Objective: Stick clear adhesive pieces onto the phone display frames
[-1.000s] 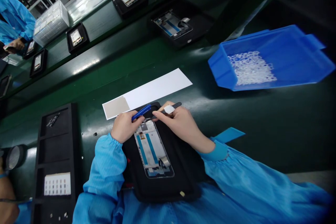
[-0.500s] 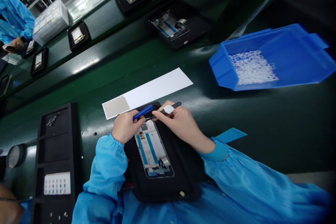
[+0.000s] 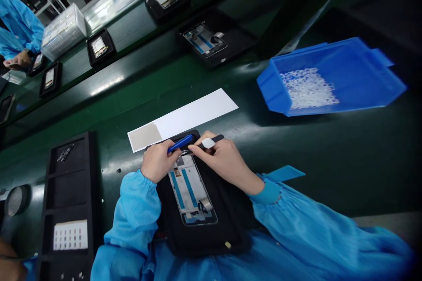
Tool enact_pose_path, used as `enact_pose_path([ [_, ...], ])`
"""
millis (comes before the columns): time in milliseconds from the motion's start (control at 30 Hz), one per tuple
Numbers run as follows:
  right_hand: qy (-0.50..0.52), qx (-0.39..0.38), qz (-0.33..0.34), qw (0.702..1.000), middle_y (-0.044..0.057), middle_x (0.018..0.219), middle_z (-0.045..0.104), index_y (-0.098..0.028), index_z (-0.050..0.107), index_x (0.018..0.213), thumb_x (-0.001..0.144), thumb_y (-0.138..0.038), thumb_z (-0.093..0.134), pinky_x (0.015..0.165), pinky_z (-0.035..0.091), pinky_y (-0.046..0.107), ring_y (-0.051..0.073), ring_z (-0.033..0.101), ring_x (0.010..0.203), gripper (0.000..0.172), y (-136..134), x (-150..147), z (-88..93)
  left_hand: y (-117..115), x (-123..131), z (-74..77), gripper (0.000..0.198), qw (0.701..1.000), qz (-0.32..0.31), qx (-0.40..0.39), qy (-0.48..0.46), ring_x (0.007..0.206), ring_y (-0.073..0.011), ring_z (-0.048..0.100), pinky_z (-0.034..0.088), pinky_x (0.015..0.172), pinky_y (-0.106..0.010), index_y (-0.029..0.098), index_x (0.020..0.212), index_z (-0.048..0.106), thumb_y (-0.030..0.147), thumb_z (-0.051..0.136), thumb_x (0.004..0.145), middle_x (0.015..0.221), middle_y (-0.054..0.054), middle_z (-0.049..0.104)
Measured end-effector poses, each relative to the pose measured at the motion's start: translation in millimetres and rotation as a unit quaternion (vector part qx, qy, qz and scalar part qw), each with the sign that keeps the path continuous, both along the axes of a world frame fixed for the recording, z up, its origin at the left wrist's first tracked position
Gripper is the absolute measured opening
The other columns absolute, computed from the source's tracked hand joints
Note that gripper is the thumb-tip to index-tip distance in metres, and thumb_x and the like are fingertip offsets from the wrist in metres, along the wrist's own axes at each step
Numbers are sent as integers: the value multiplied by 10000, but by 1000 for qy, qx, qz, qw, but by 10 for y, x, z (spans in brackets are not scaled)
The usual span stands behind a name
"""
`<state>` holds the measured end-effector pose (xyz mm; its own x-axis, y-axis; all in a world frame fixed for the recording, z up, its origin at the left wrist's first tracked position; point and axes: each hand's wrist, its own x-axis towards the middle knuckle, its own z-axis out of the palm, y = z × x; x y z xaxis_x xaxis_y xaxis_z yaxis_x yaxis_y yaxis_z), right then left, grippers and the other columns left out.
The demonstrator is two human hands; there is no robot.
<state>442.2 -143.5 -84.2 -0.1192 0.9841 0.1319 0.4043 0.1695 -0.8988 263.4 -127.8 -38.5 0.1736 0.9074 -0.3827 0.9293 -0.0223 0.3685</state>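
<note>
My left hand (image 3: 157,161) is closed around a blue pen-shaped tool (image 3: 180,143), its blue end sticking out to the upper right. My right hand (image 3: 229,161) pinches dark tweezers (image 3: 218,138) with a white piece (image 3: 208,142) wrapped on them. Their tips reach the top end of an opened phone (image 3: 189,182), where the fingers hide the exact contact. Blue strips and a curled flex cable show on the silvery phone body. It lies in a black padded tray (image 3: 227,224) right in front of me.
Beyond the tray lies a white strip (image 3: 198,112) with a grey patch. A blue bin (image 3: 359,74) of small whitish parts stands right, a black compartment tray (image 3: 90,184) left. More phones in trays (image 3: 216,52) line the far side. Another person's hand (image 3: 21,59) is at far left.
The view has shifted slightly, so the bin and far trays sit a little differently. Both hands keep their grips at the phone's top end, with hardly any movement.
</note>
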Motion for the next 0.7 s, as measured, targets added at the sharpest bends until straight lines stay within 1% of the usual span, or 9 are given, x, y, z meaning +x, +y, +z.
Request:
enact_pose_path([
  [167,13,3,-3,1000,-12,672,596,-200,552,758,885,-331,588,563,359,254,145,555,574,187,-24,-41,30,-18,-18,-8,175,1000,-8,4,-6,694,-166,610,327,604,-250,218,893,669,321,528,902,731,6,663],
  [233,18,10,9,1000,-4,705,610,-202,528,751,881,-291,581,587,363,252,146,568,605,166,-23,-67,25,-7,-60,-59,210,1000,-14,3,-2,719,-182,628,349,616,-250,211,909,657,342,493,919,747,-10,678],
  [300,-4,31,0,1000,-4,713,617,-204,524,741,855,-292,614,601,367,252,152,584,630,170,-3,-93,6,38,-103,-131,242,1000,-26,5,-2,757,-206,652,375,637,-258,207,917,647,362,461,930,781,-31,697],
  [400,-10,50,-23,998,-18,673,603,-205,533,739,819,-292,656,579,358,247,147,571,600,171,27,-128,-19,116,-117,-189,262,999,-40,7,-3,796,-235,681,405,646,-267,219,941,642,381,436,931,795,-43,715],
  [500,31,53,-41,997,-43,621,569,-204,526,714,791,-253,667,537,354,228,117,522,530,169,40,-136,-26,113,-85,-148,271,999,-43,18,9,817,-256,696,432,639,-273,238,969,643,388,422,925,790,-41,723],
  [533,52,51,-48,996,-49,612,560,-202,524,709,793,-243,659,525,356,221,107,509,513,165,46,-129,-24,83,-83,-124,279,999,-36,23,17,817,-263,698,439,625,-277,242,991,639,394,414,928,798,-43,725],
  [600,95,47,-69,992,-50,610,557,-198,532,722,822,-246,626,507,366,215,101,501,503,145,60,-106,-15,-28,-117,-78,297,999,12,30,36,789,-271,701,458,582,-286,252,1041,624,414,398,938,814,-43,726],
  [667,132,48,-91,986,-32,653,587,-191,561,764,870,-273,578,534,404,218,113,537,555,135,70,-83,8,-188,-208,-44,292,996,67,59,29,793,-261,705,493,571,-284,281,1077,610,438,398,951,868,-30,729],
  [700,147,52,-100,983,-18,695,612,-188,581,790,892,-282,553,573,432,223,122,565,606,141,70,-78,23,-270,-265,-29,279,993,78,83,13,820,-250,705,517,596,-282,296,1081,610,446,411,957,910,-23,728],
])
